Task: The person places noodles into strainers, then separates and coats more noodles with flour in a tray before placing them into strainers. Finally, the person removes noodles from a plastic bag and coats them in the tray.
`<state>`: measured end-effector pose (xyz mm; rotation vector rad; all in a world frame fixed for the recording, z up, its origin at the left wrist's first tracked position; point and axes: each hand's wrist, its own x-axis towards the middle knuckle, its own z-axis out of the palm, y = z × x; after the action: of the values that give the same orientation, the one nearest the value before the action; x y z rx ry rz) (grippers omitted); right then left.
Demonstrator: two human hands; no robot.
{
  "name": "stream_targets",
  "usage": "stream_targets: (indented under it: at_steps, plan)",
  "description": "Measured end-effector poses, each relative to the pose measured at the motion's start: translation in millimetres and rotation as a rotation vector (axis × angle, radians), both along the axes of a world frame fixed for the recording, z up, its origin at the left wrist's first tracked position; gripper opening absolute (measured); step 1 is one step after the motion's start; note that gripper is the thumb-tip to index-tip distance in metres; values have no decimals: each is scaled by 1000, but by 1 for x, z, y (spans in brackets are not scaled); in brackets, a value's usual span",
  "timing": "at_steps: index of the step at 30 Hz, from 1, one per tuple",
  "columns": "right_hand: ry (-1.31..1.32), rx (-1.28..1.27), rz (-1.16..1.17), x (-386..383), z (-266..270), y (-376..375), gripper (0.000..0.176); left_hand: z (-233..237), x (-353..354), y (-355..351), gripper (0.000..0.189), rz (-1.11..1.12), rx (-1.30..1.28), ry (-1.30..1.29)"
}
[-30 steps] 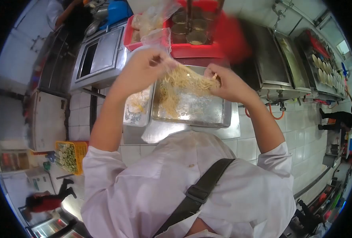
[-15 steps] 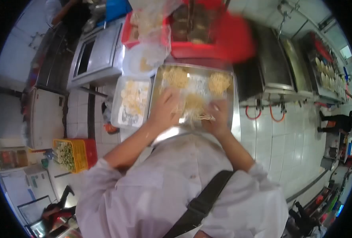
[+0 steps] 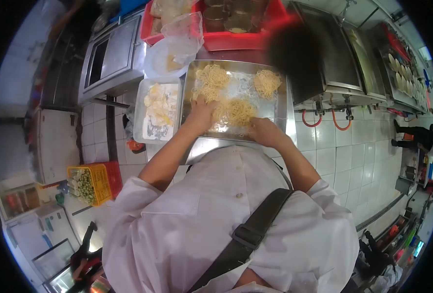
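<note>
A metal tray holds several heaps of pale yellow noodles with white flour between them. My left hand is over the tray's lower left part, its fingers bent onto the left noodle heap. At the lower right, my right hand touches the edge of the middle noodle heap; its fingertips are partly hidden. Another noodle heap lies at the tray's upper right, apart from both hands.
Left of the tray stands a white tub with floured pieces. Behind are a plastic bag and red crates. A dark blurred shape covers the upper right. A yellow crate of vegetables sits on the floor at left.
The view has shifted, so the tray appears higher. Loose strands that hung near my right hand now lie in the middle heap. My left hand has moved onto the left heap.
</note>
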<state>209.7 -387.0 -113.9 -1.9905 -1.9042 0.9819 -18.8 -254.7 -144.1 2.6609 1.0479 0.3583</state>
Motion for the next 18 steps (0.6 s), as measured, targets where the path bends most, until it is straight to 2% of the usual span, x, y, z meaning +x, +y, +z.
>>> stream_targets:
  at_steps: [1,3,5,6,8,9,11,13,14,16,18]
  plan:
    - [1,-6,-1,3,3,-4,23,-6,-1,7,39,-1,-6,1]
    - [347,61,-113,1,74,4,15,-5,1,25,33,-29,-369,-49]
    - [469,336,-191,6,104,1,15,42,2,21,28,-58,-418,-143]
    - [470,337,-191,7,121,-3,15,75,3,17,23,-90,-472,-237]
    - [242,696,-152,8,149,-9,19,130,4,11,21,30,-510,-258]
    - [246,695,-153,9,156,-8,19,154,3,11,20,-40,-444,-325]
    - [229,881,8,9,164,-4,21,199,3,9,20,-109,-378,-390]
    - [173,837,24,8,152,10,24,238,3,4,21,-212,-205,-527]
    - [116,796,40,6,139,19,26,252,4,4,21,-211,-203,-526]
    - [122,592,-17,-3,64,32,31,275,7,6,20,-295,-96,-592]
    - [-66,405,35,-14,-8,28,31,299,10,4,20,-275,-14,-603]
